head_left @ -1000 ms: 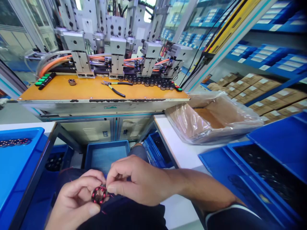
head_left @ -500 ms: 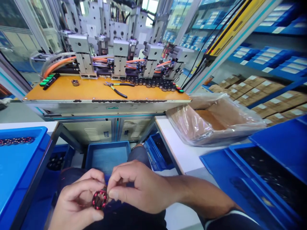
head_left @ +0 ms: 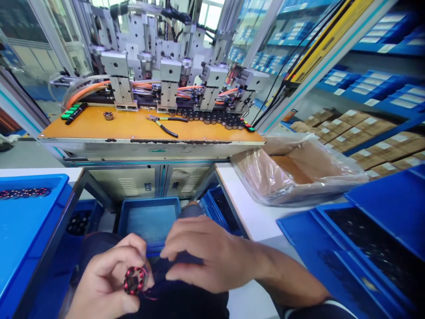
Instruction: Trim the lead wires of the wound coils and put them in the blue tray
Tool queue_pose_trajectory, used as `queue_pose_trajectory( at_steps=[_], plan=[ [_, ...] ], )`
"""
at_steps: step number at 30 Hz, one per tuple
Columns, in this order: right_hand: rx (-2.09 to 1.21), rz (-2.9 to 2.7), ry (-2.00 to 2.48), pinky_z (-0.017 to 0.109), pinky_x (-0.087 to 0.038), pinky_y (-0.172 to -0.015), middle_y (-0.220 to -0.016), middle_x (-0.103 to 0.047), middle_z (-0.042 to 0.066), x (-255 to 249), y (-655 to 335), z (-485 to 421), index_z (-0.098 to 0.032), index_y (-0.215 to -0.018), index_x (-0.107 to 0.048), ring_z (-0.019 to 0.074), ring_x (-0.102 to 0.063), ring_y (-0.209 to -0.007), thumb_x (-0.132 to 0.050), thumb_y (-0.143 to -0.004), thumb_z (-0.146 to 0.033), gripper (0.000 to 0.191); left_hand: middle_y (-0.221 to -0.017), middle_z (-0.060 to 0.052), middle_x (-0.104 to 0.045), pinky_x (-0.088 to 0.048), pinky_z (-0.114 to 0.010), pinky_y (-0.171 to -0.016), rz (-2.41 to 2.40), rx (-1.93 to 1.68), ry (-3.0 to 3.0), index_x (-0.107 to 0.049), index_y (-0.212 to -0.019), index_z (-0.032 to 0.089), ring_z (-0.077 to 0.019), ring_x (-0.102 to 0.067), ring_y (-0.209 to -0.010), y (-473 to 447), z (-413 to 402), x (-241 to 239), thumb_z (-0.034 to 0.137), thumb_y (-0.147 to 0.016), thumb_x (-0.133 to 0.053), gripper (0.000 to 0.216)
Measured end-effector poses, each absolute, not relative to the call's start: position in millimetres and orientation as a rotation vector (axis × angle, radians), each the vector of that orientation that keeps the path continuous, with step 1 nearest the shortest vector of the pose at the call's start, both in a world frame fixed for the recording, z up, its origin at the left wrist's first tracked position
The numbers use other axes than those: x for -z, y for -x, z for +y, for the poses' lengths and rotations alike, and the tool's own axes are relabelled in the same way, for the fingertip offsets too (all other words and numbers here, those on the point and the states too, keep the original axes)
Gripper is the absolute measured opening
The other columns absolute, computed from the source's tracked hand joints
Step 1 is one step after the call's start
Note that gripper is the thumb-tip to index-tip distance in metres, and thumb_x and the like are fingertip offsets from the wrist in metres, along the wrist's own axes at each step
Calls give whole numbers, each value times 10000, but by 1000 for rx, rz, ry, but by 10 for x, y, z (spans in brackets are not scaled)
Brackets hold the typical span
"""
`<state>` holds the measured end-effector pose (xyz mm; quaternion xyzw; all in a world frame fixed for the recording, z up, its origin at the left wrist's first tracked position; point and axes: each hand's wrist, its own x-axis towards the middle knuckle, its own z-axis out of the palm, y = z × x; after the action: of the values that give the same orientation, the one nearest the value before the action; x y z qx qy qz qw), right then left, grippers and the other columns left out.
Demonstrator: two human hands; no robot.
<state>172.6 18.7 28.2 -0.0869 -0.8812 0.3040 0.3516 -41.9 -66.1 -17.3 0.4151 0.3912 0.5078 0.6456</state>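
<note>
A flat orange worktop (head_left: pixel 129 127) lies ahead of the right grip (head_left: pixel 206 254), which is spread and holds nothing. Just beside it, the left grip (head_left: pixel 103 278) pinches a round, bumpy ring (head_left: pixel 127 284) wound with shiny red wire (head_left: pixel 141 278). The step looks like tending the ring's thin loose ends (head_left: pixel 151 298), so the next move calls for a light, careful touch.

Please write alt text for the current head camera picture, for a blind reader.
A left hand holds a small ring with reddish coils, while the open right hand hovers beside it. Beyond, pliers lie on an orange worktop before a machine.
</note>
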Motion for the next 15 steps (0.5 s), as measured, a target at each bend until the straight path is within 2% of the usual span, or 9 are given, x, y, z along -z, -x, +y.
queue_pose_trajectory(
  at_steps=[2,4,10,15],
  plan=[
    [-483,-2296,178,241,-548,-767,-871,-726,77,-273,-1712,224,-83,-997,-665,127,-660,-816,-615,-964,-242,170,-867,4,-571,-441,-211,-577,850,-1138,-854,-751,-814,248,-81,-578,-605,373,-674,160,445,-585,-911,341],
    [-359,-2291,81,239,-549,-804,-925,-735,77,-249,-1665,238,-84,-1017,-671,124,-666,-869,-592,-980,-235,174,-849,7,-583,-420,-196,-573,830,-1134,-755,-746,-800,236,-74,-564,-607,327,-686,155,474,-553,-918,384],
    [-294,-2215,-59,216,-545,-746,-851,-737,42,-203,-1543,256,-100,-900,-717,114,-653,-790,-629,-962,-259,192,-786,6,-594,-413,-197,-574,781,-1091,-670,-745,-767,219,-94,-531,-631,262,-707,164,463,-508,-933,402],
    [-293,-2209,-81,217,-525,-694,-818,-734,34,-176,-1535,285,-113,-836,-740,110,-626,-729,-643,-952,-266,215,-811,15,-594,-364,-179,-546,787,-1066,-670,-748,-772,214,-57,-503,-592,270,-703,105,452,-513,-938,400]
  ],
)
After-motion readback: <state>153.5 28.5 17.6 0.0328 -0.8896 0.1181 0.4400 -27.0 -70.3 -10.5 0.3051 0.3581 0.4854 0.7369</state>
